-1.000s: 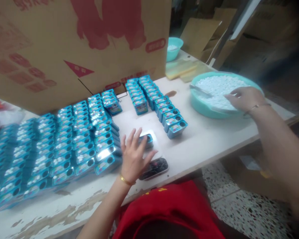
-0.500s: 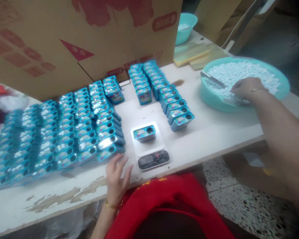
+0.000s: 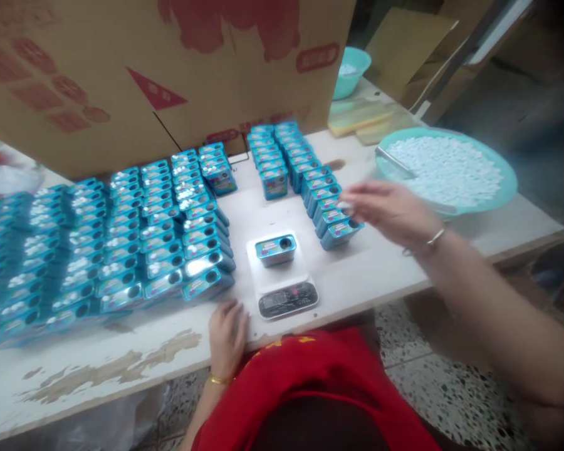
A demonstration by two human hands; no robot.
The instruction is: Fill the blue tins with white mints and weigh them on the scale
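Tin [image 3: 276, 249] on scale [image 3: 282, 275]: upright on the white weighing platform, round lid hole facing up, near the front edge of the table [image 3: 380, 269]. Touched by neither hand. Right hand [image 3: 390, 210]: blurred in mid-air above the short rows of blue tins [image 3: 310, 181], between the teal basin [image 3: 507, 188] of white pellets [image 3: 444, 166] and the scale; fingertips pinched together, apparently around something small and white, contents not clear enough to confirm. Half a second earlier, same hand down in the basin among the pellets; now clear of the rim and shifted toward the tin. Left hand [image 3: 228, 332]: flat on the table edge just beside the scale display, fingers loosely curled, holding nothing; one second earlier, resting on the tin itself, now drawn back to the near edge. Meaning of the change: tin set and released on the platform, hole unobstructed, pellets likely en route from basin to tin. Large block of filled tins [image 3: 108, 244] at left, well apart from both hands, backed by a cardboard box [image 3: 145, 75]. Metal scoop [image 3: 395, 160] lying in the basin, unused. Second small basin [image 3: 352, 69] at the far end.
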